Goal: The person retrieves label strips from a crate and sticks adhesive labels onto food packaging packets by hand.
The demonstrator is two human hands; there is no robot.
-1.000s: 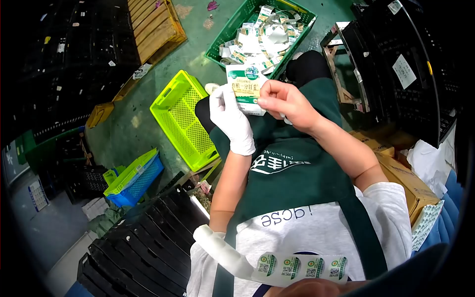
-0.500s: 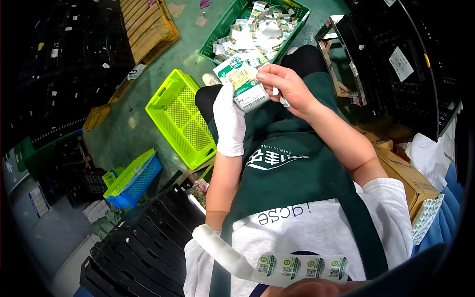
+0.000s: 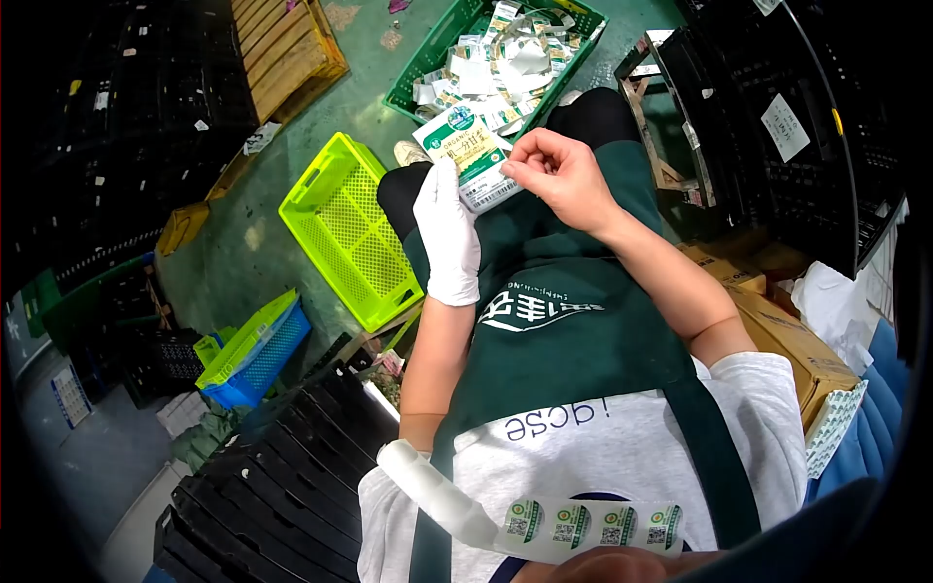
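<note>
My left hand (image 3: 449, 238), in a white glove, grips a green-and-white printed packet (image 3: 469, 155) by its left side. "ORGANIC" and a barcode show on its face, which is turned up towards me. At the packet's right edge is my bare right hand (image 3: 564, 180), thumb and forefinger pinched together. Whether the pinch holds the packet's edge or something small is hidden. A strip of round green-and-white stickers with square codes (image 3: 593, 525) hangs close to the camera, over my chest.
Beyond my knees stands a green crate (image 3: 408, 83) full of similar printed pieces. A lime-green crate (image 3: 355, 228) lies to the left, near a blue basket (image 3: 267, 360). Black crates (image 3: 292, 476) stand at lower left, cardboard boxes (image 3: 792, 340) at right. A wooden pallet (image 3: 292, 58) is at upper left.
The white strip that hung under my right hand no longer shows. My right fingers have drawn into a tighter pinch at the packet's edge. My left hand keeps its hold.
</note>
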